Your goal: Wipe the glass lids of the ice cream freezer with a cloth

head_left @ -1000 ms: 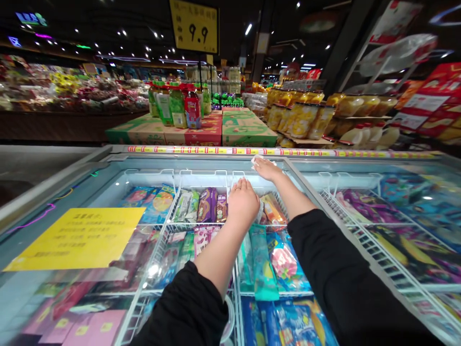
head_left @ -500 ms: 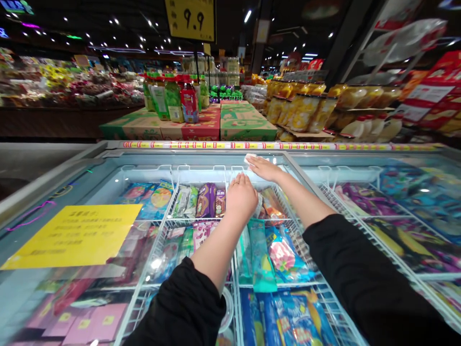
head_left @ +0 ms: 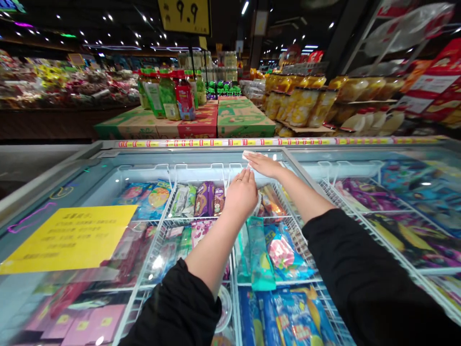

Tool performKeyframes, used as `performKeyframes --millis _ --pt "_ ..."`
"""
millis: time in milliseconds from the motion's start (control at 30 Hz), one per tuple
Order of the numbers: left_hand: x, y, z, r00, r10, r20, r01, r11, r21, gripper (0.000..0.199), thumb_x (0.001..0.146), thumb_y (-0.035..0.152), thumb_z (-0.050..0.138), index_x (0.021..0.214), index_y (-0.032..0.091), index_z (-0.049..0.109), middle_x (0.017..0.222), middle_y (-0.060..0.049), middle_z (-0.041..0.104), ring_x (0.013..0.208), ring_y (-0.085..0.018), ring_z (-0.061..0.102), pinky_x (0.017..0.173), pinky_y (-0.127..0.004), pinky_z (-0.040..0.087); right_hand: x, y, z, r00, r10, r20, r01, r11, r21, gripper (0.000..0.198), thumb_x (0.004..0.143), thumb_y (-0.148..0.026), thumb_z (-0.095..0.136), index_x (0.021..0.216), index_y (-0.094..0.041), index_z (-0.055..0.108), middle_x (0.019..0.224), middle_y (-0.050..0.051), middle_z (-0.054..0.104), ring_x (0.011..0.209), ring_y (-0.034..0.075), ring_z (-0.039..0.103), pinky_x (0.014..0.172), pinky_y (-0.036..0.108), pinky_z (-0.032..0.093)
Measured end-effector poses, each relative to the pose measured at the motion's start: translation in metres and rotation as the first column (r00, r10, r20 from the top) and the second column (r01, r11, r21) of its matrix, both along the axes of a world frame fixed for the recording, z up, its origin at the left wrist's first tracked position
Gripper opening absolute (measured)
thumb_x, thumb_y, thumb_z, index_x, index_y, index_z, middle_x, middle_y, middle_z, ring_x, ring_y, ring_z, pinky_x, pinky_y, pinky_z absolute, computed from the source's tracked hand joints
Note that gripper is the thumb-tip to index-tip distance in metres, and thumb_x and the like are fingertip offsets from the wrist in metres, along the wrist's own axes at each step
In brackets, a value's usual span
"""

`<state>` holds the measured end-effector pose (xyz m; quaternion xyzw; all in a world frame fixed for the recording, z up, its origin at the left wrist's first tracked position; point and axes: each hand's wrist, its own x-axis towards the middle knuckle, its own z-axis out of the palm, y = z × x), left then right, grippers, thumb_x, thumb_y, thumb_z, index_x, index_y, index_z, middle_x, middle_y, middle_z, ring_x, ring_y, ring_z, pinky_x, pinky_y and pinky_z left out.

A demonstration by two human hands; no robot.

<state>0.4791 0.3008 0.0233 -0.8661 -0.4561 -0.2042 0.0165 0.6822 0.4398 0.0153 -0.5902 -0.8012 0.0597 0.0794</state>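
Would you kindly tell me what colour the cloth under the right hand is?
The cloth is white, seen best in the head view.

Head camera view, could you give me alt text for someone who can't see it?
Black-sleeved arms reach over a clear-topped freezer: the right grip lies over a white cloth or tissue, the left grip just nearer the viewer. Colourful packets fill wire baskets inside; a yellow notice is at left. Behind, bottles stand on boxes.

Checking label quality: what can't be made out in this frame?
White cloth or tissue: head view, partly hidden by the right hand.
Left hand: head view, back hides palm.
Yellow notice: head view, print blurred.
Yellow 9.9 price sign: head view, top cut off by the upper edge.
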Motion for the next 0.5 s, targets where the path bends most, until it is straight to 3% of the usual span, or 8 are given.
performKeyframes --millis 100,233,367,500 --pt "0.0 0.002 -0.001 1.0 -0.026 -0.003 0.026 1.0 0.009 0.051 0.107 0.015 0.046 0.156 0.0 0.053 0.164 -0.021 0.051 0.156 -0.026 0.047 0.131 -0.038 0.036 0.023 -0.016 -0.002 0.999 0.042 -0.008 -0.042 0.999 -0.008 0.063 0.111 -0.052 0.031 0.17 -0.032 0.039 0.179 -0.004 0.028 0.166 0.025 0.024 0.137 0.045 0.016" --pt "-0.001 0.0 0.0 1.0 -0.009 -0.019 0.009 1.0 -0.025 0.049 0.11 0.016 0.044 0.155 -0.002 0.053 0.164 -0.02 0.052 0.155 -0.027 0.049 0.13 -0.038 0.038 0.038 -0.011 0.005 0.986 -0.164 0.006 0.164 0.986 -0.024 0.063 0.11 -0.048 0.034 0.17 -0.03 0.039 0.178 0.0 0.029 0.166 0.027 0.024 0.136 0.05 0.019" --pt "-0.001 -0.001 0.003 0.999 -0.014 -0.032 0.013 0.999 -0.032 0.049 0.11 0.017 0.045 0.154 -0.002 0.054 0.163 -0.021 0.052 0.154 -0.028 0.05 0.13 -0.039 0.039 0.019 0.011 0.014 0.94 -0.339 0.03 0.339 0.941 -0.018 0.062 0.111 -0.043 0.032 0.171 -0.026 0.037 0.179 0.002 0.027 0.166 0.031 0.025 0.135 0.054 0.021" --pt "-0.001 0.0 0.005 0.999 0.004 -0.035 -0.005 0.999 -0.04 0.048 0.111 0.019 0.044 0.154 -0.001 0.056 0.162 -0.021 0.053 0.154 -0.026 0.05 0.13 -0.038 0.039 -0.005 0.019 0.015 0.961 -0.275 0.031 0.276 0.961 -0.031 0.061 0.111 -0.043 0.032 0.17 -0.029 0.038 0.179 -0.001 0.027 0.166 0.029 0.025 0.135 0.052 0.022"
